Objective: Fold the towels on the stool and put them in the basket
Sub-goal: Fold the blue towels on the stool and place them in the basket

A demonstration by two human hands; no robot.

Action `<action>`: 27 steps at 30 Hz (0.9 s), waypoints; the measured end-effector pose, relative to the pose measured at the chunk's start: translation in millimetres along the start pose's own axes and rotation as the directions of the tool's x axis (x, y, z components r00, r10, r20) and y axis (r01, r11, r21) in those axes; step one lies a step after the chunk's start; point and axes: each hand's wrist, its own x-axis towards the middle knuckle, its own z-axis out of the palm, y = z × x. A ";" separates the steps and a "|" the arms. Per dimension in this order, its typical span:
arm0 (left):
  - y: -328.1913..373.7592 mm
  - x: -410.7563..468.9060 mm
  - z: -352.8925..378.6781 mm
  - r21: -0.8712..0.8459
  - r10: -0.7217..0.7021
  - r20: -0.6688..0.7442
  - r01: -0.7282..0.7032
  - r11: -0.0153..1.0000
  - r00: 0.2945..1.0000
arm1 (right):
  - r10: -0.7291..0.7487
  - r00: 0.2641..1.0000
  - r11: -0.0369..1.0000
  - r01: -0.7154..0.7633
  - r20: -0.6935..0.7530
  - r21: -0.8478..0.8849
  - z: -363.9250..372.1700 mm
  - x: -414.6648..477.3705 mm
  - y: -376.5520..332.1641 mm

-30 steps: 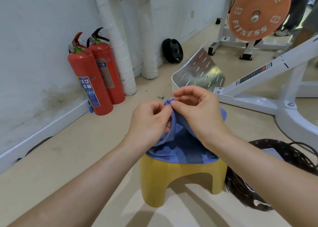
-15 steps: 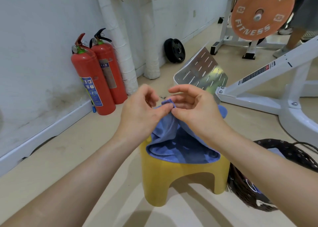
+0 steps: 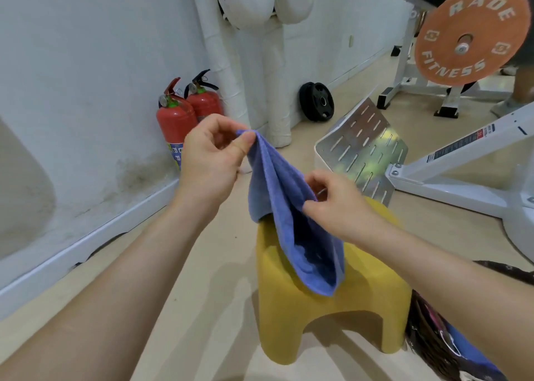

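A blue towel [image 3: 291, 224] hangs in loose folds above the yellow plastic stool [image 3: 326, 320]. My left hand [image 3: 211, 158] pinches the towel's top corner between thumb and forefinger, raised up and to the left. Lower down, my right hand [image 3: 335, 204] grips the towel's right edge just over the stool's seat. The towel's bottom tip drapes over the stool's front. A dark woven basket [image 3: 433, 343] stands on the floor to the right of the stool, partly hidden by my right forearm, with some blue cloth inside it.
Two red fire extinguishers [image 3: 179, 123] stand against the white wall at left. A perforated metal plate [image 3: 364, 146] and a white gym machine frame [image 3: 462, 161] lie behind the stool. A black weight plate [image 3: 316, 101] leans on the wall. An orange weight plate [image 3: 471, 33] hangs upper right.
My hands were together pinching one corner over the stool. The left hand has lifted the corner up and left, the right hand slid down the edge, and the towel came off the seat.
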 end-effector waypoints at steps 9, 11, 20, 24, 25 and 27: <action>1.8 24.8 -120.7 0.114 0.007 -0.576 0.072 0.991 0.817 | 0.283 0.939 0.959 -0.277 0.194 -0.058 -25.9 56.2 -37.5; -6.8 16.3 -138.5 0.165 -0.006 -0.594 0.129 0.978 0.804 | 0.320 0.898 0.938 -0.346 0.301 0.036 -38.8 68.1 -51.0; -13.3 14.1 -151.2 0.124 -0.252 -0.479 0.348 0.929 0.841 | 0.275 0.929 0.880 -0.347 0.248 0.324 -50.4 96.4 -62.9; -26.2 14.8 -135.6 -0.009 -0.384 -0.390 0.413 0.911 0.837 | 0.380 0.912 0.925 -0.379 0.154 -0.037 -53.9 93.5 -42.2; -29.3 16.4 -129.7 -0.067 -0.417 -0.365 0.423 0.904 0.833 | 0.417 0.893 0.909 -0.414 0.171 -0.050 -54.8 93.1 -38.4; -34.1 21.8 -114.7 -0.188 -0.441 -0.332 0.399 0.897 0.834 | 0.432 0.879 0.893 -0.448 0.202 0.040 -54.7 95.5 -33.1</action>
